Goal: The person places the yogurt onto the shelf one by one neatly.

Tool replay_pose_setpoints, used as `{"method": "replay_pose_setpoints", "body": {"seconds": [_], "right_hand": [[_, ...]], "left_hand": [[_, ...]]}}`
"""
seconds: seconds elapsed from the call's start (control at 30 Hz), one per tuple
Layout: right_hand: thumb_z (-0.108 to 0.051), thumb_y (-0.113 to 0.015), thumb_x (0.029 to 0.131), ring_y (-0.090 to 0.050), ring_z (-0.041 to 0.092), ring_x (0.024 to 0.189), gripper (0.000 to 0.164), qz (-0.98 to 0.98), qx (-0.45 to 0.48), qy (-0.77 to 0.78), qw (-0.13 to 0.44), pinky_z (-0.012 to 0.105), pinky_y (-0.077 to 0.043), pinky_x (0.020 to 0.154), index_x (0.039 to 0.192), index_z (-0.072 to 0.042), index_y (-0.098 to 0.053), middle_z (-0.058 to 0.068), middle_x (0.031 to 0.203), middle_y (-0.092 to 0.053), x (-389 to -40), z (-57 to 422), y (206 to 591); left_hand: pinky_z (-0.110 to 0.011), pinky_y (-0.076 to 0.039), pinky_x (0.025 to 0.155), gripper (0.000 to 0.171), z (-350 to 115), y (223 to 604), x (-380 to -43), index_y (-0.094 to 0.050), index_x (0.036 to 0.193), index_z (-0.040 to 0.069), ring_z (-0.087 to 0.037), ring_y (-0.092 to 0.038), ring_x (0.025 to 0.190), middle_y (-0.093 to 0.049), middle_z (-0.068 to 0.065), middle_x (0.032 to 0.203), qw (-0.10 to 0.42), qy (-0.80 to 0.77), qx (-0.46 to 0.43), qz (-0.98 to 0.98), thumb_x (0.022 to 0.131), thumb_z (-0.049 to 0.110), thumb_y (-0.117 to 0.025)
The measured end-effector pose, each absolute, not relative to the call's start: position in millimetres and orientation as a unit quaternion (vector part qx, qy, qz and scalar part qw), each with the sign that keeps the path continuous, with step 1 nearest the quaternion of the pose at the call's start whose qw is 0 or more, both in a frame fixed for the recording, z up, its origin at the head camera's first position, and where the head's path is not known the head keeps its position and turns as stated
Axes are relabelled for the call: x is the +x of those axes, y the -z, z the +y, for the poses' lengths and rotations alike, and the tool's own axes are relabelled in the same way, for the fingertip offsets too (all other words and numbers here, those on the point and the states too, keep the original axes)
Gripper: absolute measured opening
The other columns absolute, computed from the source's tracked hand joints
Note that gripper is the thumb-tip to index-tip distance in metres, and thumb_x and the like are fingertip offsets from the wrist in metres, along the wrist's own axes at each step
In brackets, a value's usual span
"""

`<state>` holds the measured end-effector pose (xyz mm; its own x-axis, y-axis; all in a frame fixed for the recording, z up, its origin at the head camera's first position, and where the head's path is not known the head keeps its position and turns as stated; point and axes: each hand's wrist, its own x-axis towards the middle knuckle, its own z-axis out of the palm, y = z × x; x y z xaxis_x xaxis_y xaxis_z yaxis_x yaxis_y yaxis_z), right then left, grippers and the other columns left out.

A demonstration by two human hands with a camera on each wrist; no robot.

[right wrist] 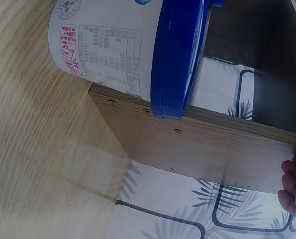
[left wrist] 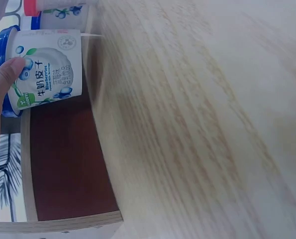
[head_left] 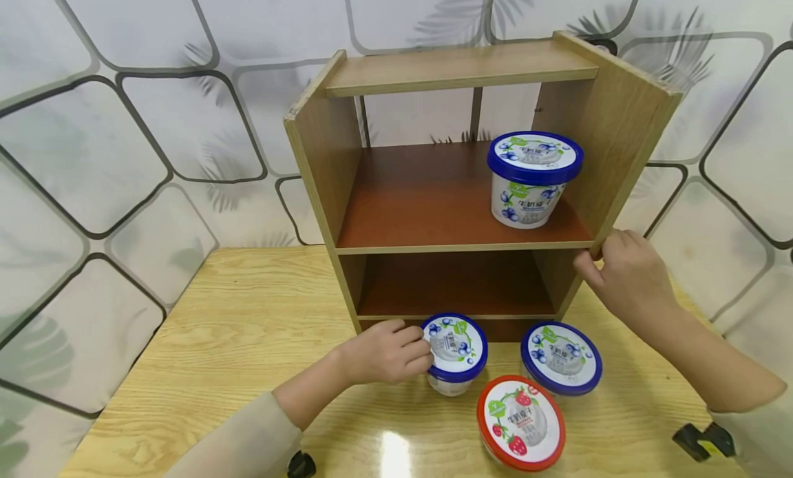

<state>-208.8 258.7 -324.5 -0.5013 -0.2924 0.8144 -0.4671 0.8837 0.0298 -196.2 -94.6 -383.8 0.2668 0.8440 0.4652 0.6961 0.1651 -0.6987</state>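
Observation:
My left hand (head_left: 396, 352) grips a blue-lidded blueberry tub (head_left: 460, 347) from its left, in front of the wooden shelf unit (head_left: 461, 245). In the left wrist view the thumb (left wrist: 7, 77) lies on the tub's printed side; the other fingers are mostly out of sight. My right hand (head_left: 638, 278) holds the front edge of the unit's right side panel (head_left: 628, 130), at middle-board height. Curled fingertips (right wrist: 289, 186) show against that panel in the right wrist view. Another blueberry tub (head_left: 526, 206) stands upright on the middle board, toward the right.
On the wooden table (head_left: 248, 306), a second blue-lidded tub (head_left: 562, 357) stands at the unit's front right, with a red-lidded strawberry tub (head_left: 520, 423) nearer me. A patterned wall (head_left: 173, 133) rises behind. Black objects (head_left: 703, 441) show near both sleeves.

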Motion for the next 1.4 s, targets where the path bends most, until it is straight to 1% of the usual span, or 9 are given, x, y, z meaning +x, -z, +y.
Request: {"method": "replay_pose_setpoints", "body": {"seconds": [0.2, 0.33, 0.5, 0.7, 1.0, 1.27, 1.4], "right_hand": [[-0.029, -0.034, 0.085, -0.044, 0.034, 0.054, 0.041, -0.856, 0.222, -0.1, 0.457, 0.041, -0.033, 0.047, 0.064, 0.004, -0.047, 0.014, 0.052, -0.045, -209.5, 259.9, 324.7], [-0.029, -0.033, 0.086, -0.043, 0.033, 0.053, 0.041, -0.851, 0.223, -0.098, 0.464, 0.04, -0.032, 0.047, 0.065, 0.004, -0.046, 0.013, 0.052, -0.044, -210.8, 260.0, 325.3], [-0.029, -0.033, 0.087, -0.042, 0.033, 0.052, 0.041, -0.848, 0.225, -0.099, 0.47, 0.04, -0.032, 0.046, 0.065, 0.004, -0.045, 0.014, 0.052, -0.043, -212.6, 260.5, 325.4], [-0.03, -0.032, 0.088, -0.044, 0.034, 0.054, 0.043, -0.853, 0.223, -0.091, 0.463, 0.04, -0.034, 0.046, 0.064, 0.003, -0.044, 0.014, 0.051, -0.043, -211.9, 261.4, 323.1], [-0.03, -0.031, 0.089, -0.042, 0.033, 0.052, 0.044, -0.854, 0.229, -0.086, 0.46, 0.039, -0.032, 0.045, 0.063, 0.003, -0.044, 0.013, 0.051, -0.042, -210.2, 262.3, 321.0], [-0.032, -0.031, 0.09, -0.044, 0.034, 0.052, 0.047, -0.852, 0.231, -0.083, 0.462, 0.04, -0.033, 0.044, 0.063, 0.003, -0.044, 0.014, 0.051, -0.043, -210.9, 261.9, 322.6], [-0.032, -0.031, 0.09, -0.044, 0.034, 0.052, 0.047, -0.85, 0.234, -0.085, 0.463, 0.04, -0.034, 0.044, 0.062, 0.003, -0.044, 0.014, 0.051, -0.043, -210.5, 261.0, 323.4]], "left_hand": [[-0.022, -0.043, 0.059, 0.017, -96.2, 382.9, -196.4, -0.058, 0.087, 0.018, -0.01, -0.058, 0.075, -0.059, 0.008, 0.08, 0.464, -0.098, -0.64, -0.605, 0.097, 0.018, -0.045], [-0.023, -0.044, 0.061, 0.016, -95.6, 377.2, -195.8, -0.06, 0.09, 0.017, -0.011, -0.06, 0.078, -0.061, 0.008, 0.082, 0.466, -0.095, -0.638, -0.606, 0.097, 0.019, -0.046], [-0.024, -0.048, 0.067, 0.015, -94.2, 366.8, -195.0, -0.06, 0.087, 0.015, -0.011, -0.061, 0.079, -0.061, 0.006, 0.081, 0.467, -0.083, -0.64, -0.604, 0.095, 0.016, -0.047], [-0.026, -0.051, 0.073, 0.013, -89.6, 352.5, -189.0, -0.059, 0.086, 0.014, -0.012, -0.061, 0.08, -0.06, 0.005, 0.08, 0.47, -0.08, -0.648, -0.594, 0.093, 0.014, -0.049], [-0.025, -0.051, 0.07, 0.02, -83.4, 339.1, -180.6, -0.058, 0.081, 0.016, -0.01, -0.061, 0.075, -0.058, 0.007, 0.074, 0.49, -0.076, -0.652, -0.574, 0.095, 0.014, -0.044], [-0.025, -0.051, 0.069, 0.016, -88.3, 325.3, -171.9, -0.059, 0.082, 0.015, -0.011, -0.061, 0.075, -0.058, 0.005, 0.075, 0.494, -0.088, -0.65, -0.571, 0.092, 0.013, -0.047], [-0.025, -0.05, 0.066, 0.015, -89.7, 318.6, -168.9, -0.06, 0.081, 0.015, -0.011, -0.061, 0.073, -0.058, 0.005, 0.074, 0.503, -0.078, -0.651, -0.564, 0.091, 0.014, -0.049]]}}
